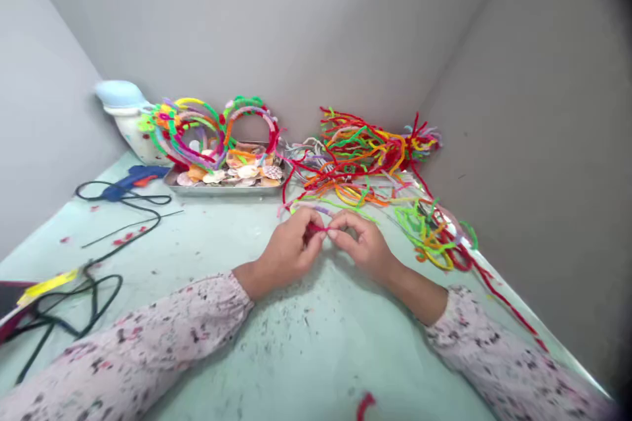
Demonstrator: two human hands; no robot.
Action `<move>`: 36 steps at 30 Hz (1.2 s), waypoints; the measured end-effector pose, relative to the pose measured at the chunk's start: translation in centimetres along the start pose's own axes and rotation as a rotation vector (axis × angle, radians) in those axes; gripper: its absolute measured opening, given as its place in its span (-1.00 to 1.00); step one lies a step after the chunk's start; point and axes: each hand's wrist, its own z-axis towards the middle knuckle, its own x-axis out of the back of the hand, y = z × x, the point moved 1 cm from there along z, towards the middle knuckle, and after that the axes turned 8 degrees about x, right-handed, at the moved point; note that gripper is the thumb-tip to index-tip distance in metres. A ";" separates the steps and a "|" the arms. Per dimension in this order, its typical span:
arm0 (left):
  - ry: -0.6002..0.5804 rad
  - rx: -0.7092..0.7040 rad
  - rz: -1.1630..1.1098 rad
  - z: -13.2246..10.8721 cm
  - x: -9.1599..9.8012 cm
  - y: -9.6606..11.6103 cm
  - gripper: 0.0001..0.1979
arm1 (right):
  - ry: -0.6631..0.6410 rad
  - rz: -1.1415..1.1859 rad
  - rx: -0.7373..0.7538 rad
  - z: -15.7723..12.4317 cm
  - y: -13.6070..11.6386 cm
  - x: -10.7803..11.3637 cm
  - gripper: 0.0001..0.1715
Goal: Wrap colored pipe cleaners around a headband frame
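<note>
Both our curled hands, left hand (286, 253) and right hand (363, 247), pinch one fuzzy red pipe cleaner (316, 227) together.

L hand (286, 253) and R hand (363, 247) meet mid-worktop (306, 368), short pipe cleaner (316, 227) pinched btw them. Behind & to L: metal tray (224, 190) holding seashells (241, 172), pipe-cleaner hoops (249, 112) just behind it, lidded jar (123, 131) further L. Glue gun (131, 181) lies L of tray, its cord (123, 237) trailing toward hands' L side. Loose pipe-cleaner heap (365, 158) sits behind & R of hands, against back wall (316, 33).
</note>
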 end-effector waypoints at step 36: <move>0.076 0.041 -0.094 -0.1 0.3 -0.1 -0.94 | 0.123 -0.363 0.314 -0.1 0.0 -0.2 -0.87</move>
